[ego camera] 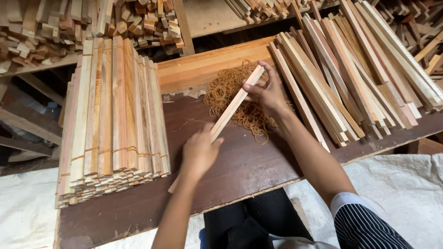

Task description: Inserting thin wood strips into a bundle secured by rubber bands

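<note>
I see both hands on one thin wooden slat [235, 105] held slantwise over the dark tabletop [240, 170]; the left hand [199, 152] grips its near end with fingers closed around it; the right hand [265, 92] pinches the far end above a heap of rubber bands [240, 115]. I judge the slat light, stiff, rather snappable; best held at both ends; bundled slats [113, 120] lie left, loose slats [350, 74] right.

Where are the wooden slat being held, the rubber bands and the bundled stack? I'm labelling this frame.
wooden slat [235, 105], head view, middle of its length between the hands.
rubber bands [221, 92], head view, left part of the pile.
bundled stack [110, 120], head view, middle of its top.
</note>
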